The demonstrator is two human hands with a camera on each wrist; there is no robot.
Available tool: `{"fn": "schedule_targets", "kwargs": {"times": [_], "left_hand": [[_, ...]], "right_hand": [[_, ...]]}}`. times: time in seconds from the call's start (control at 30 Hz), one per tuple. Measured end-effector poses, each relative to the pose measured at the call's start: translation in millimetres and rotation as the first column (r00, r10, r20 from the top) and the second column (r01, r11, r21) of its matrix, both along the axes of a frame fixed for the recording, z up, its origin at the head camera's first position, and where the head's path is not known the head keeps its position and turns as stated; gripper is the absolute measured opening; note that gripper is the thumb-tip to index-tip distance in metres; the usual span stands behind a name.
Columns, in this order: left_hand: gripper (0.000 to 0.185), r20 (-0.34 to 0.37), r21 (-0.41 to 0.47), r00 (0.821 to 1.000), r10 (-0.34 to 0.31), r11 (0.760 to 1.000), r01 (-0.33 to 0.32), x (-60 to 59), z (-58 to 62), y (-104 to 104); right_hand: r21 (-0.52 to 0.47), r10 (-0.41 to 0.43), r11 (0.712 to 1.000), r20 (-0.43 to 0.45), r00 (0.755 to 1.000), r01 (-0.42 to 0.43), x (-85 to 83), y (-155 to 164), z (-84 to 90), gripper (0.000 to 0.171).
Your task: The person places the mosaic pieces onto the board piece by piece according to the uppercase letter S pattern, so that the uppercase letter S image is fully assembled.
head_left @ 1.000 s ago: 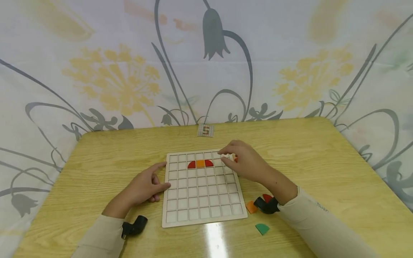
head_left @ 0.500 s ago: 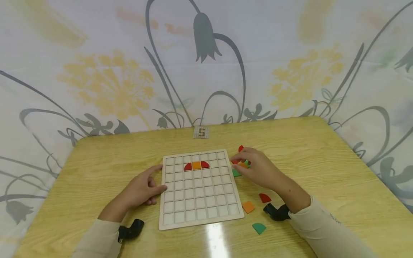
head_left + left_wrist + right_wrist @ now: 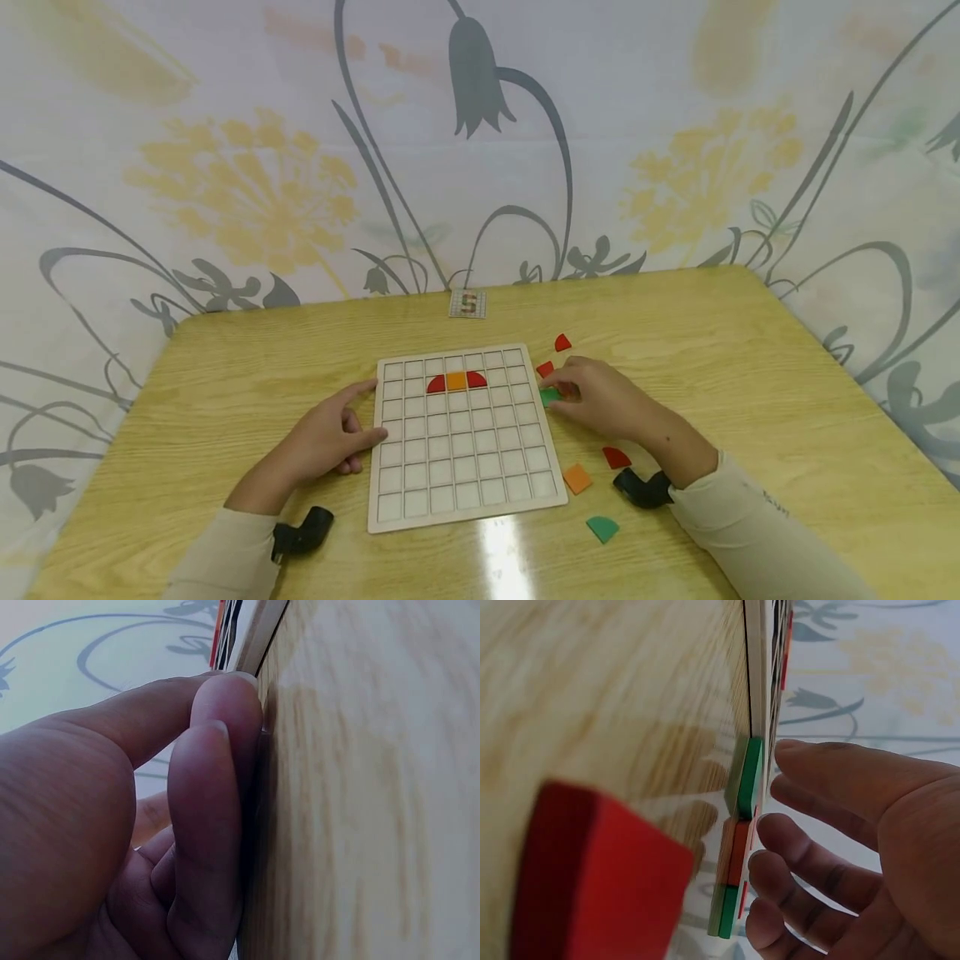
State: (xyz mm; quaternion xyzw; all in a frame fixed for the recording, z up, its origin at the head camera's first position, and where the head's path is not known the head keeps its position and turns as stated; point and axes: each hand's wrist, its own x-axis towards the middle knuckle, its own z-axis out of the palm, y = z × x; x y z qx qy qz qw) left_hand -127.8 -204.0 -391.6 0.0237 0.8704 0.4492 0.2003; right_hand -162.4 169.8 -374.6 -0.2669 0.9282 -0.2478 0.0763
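Note:
A pale square grid board (image 3: 465,450) lies on the table. Two red quarter-round tiles (image 3: 437,384) flank an orange square tile (image 3: 456,382) in one of its upper rows. My left hand (image 3: 322,437) rests at the board's left edge, thumb and index finger touching it, the other fingers folded under. Just past the right edge, my right hand (image 3: 611,400) hovers low over loose tiles with its fingers loosely bent. A green tile (image 3: 550,397) shows under its fingertips. In the right wrist view, this green tile (image 3: 750,780), an orange one (image 3: 739,851) and another green one (image 3: 727,911) lie beside the fingers, none gripped.
Red tiles (image 3: 562,342) lie beyond the right hand. Nearer me are a red quarter-round (image 3: 617,457), an orange square (image 3: 577,478) and a green quarter-round (image 3: 602,528). A small pattern card (image 3: 468,303) lies at the table's back, by the flowered cloth (image 3: 300,167).
My right hand has moved right, from above the board's upper right corner to the loose tiles, and its fingers have lowered onto them. The left hand keeps its place at the board's edge.

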Motion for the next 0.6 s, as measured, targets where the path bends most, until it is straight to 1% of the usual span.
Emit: {"fn": "schedule_targets", "kwargs": {"times": [0.07,0.17,0.27,0.5,0.6], "left_hand": [[0.079,-0.009,0.003,1.0,-0.011,1.0,0.011,-0.2,1.1,-0.3],[0.079,-0.003,0.001,1.0,-0.017,1.0,0.017,-0.1,1.4,0.0],[0.079,0.009,-0.004,1.0,-0.005,1.0,0.005,-0.3,1.5,0.8],[0.08,0.0,0.004,1.0,-0.013,1.0,0.013,0.9,3.9,0.3],[0.08,0.013,0.001,1.0,-0.004,1.0,0.004,0.3,3.9,0.1]], "right_hand": [[0.005,0.005,1.0,0.003,1.0,-0.005,-0.4,0.5,0.3,0.026],[0.021,0.004,1.0,0.019,1.0,-0.004,-0.5,1.7,-0.2,0.025],[0.036,-0.003,0.999,0.036,0.999,0.002,-0.7,2.6,-1.2,0.025],[0.042,-0.005,0.999,0.024,1.0,0.004,-2.9,2.9,-3.5,0.024],[0.037,-0.003,0.999,0.024,1.0,0.002,-3.1,2.5,-3.4,0.022]]}}
